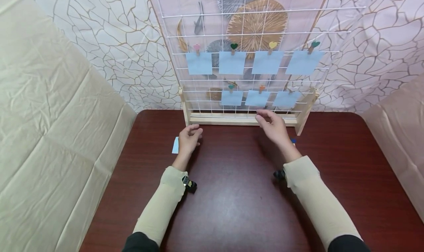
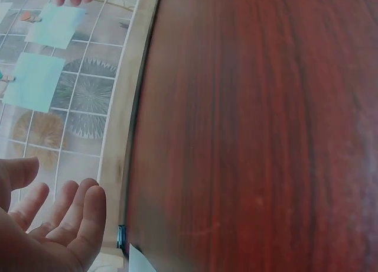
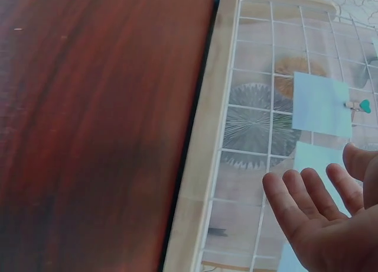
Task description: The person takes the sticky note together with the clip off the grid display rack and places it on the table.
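Note:
A white wire grid (image 1: 228, 34) stands in a wooden base (image 1: 225, 119). Several light blue cards (image 1: 232, 63) hang along its upper row on small clips with heart heads, such as a yellow heart clip (image 1: 273, 45). Three more cards hang lower, among them the card at the lower right (image 1: 286, 99). My right hand (image 1: 273, 127), fingers loosely bent and holding nothing, is just below that lower row. Near the base's left end, my left hand (image 1: 188, 139) is likewise empty, fingers relaxed. Partly hidden behind it, a light blue paper (image 1: 175, 146) lies on the table.
The dark red wooden table (image 1: 232, 200) spreads before the grid. A small blue-tipped item (image 1: 293, 141) shows beside my right wrist, mostly hidden by it. Patterned cloth (image 1: 116, 42) hangs behind, and beige cloth (image 1: 49, 134) closes off the left side.

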The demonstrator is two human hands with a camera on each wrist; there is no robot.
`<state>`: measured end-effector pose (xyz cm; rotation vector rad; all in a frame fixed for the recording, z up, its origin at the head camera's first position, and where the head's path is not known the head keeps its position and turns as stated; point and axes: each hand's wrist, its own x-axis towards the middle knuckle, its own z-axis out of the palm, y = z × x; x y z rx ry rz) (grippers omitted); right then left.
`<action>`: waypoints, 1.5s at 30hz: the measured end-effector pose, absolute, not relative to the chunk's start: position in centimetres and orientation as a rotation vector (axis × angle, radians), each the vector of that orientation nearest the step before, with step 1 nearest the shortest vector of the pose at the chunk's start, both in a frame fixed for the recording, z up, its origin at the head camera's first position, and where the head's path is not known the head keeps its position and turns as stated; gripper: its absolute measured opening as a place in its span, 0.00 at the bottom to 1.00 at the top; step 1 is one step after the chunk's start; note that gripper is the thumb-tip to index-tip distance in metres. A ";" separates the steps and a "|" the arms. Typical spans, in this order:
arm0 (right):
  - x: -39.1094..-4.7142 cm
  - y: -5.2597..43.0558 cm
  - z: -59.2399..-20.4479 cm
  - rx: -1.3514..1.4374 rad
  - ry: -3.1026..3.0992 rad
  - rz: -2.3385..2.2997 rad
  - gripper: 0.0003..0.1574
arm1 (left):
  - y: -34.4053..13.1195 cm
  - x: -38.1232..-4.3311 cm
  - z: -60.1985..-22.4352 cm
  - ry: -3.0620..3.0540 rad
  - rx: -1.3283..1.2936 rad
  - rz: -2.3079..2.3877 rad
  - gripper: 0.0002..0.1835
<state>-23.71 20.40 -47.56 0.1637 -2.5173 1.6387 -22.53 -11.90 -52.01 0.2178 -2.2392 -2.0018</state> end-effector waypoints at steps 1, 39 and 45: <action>-23.8 20.3 -47.4 0.174 -2.515 1.632 0.25 | -11.8 -22.6 -52.0 -2.242 0.215 -1.999 0.18; -26.8 16.2 -41.5 0.343 -2.458 1.631 0.27 | -8.1 -25.4 -49.2 -2.247 0.068 -2.141 0.19; -27.3 15.5 -40.7 0.364 -2.449 1.630 0.26 | -7.7 -25.9 -48.8 -2.252 0.003 -2.126 0.20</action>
